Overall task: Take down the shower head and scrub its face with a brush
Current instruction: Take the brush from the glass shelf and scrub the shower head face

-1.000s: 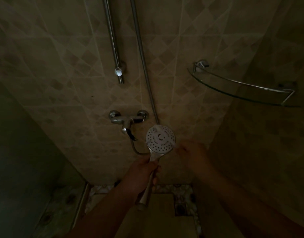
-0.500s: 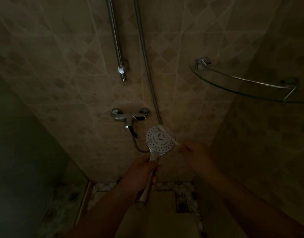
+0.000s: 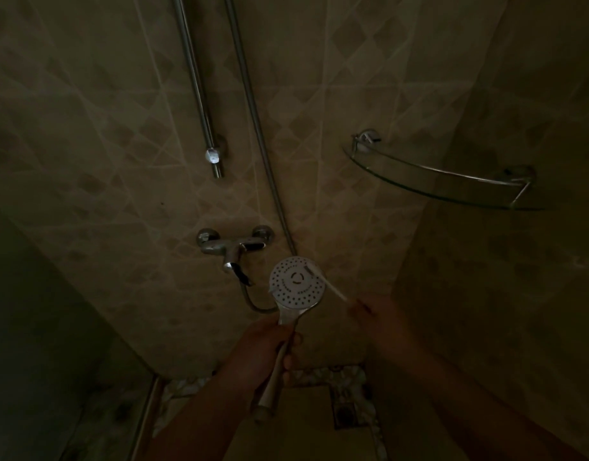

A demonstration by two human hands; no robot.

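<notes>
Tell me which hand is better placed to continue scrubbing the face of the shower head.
The right hand. It holds the thin white brush, whose head already lies on the upper right of the shower head face. The left hand is closed around the handle, steadying it, so it should probably stay there.

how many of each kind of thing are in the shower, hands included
hands: 2, the left hand and the right hand
shower head: 1
brush: 1
tap: 1
hose: 1
rail: 1
glass shelf: 1
floor drain: 1
total: 9
</notes>
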